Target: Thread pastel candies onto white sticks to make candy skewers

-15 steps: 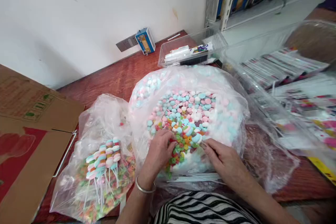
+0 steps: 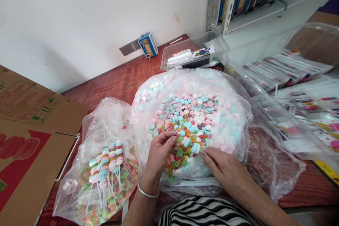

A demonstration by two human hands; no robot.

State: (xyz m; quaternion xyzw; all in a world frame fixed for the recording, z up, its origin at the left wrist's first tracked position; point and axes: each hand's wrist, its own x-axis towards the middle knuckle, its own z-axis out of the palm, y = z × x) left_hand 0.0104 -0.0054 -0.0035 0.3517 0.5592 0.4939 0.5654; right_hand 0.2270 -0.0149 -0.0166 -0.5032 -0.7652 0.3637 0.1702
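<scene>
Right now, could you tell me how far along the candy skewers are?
Done: a batch of finished skewers lies in the small bag on the left. In hand: both the left hand and the right hand pick among loose candies in the big bag. Left: that bag looks nearly full, and bare white sticks wait at its near edge.

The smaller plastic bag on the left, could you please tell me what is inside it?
The smaller plastic bag holds finished candy skewers on white sticks, lying on loose orange and green ring candies. What lies deeper under that heap is covered.
</scene>
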